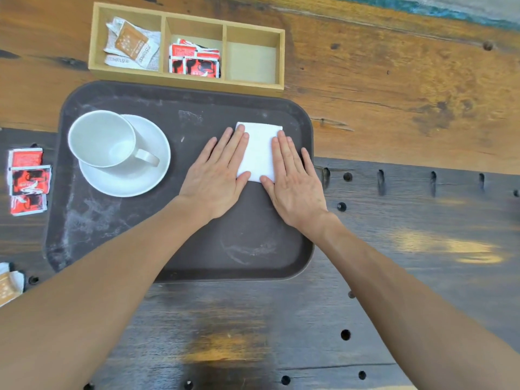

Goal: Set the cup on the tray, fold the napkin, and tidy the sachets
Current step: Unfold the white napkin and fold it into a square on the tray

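Observation:
A white cup [102,137] stands on a white saucer [152,164] at the left of the dark tray [197,249]. On the tray's right side lies a folded white napkin [259,147]. My left hand [216,175] lies flat on its left edge, and my right hand [292,178] lies flat on its right edge; both have their fingers stretched out. Red sachets [28,181] lie on the table left of the tray. A brown sachet [7,285] shows at the left edge.
A wooden organiser [253,88] with three compartments stands behind the tray: brown and white sachets [130,45] in the left one, red sachets [194,59] in the middle one, nothing in the right one. The dark table part has several holes.

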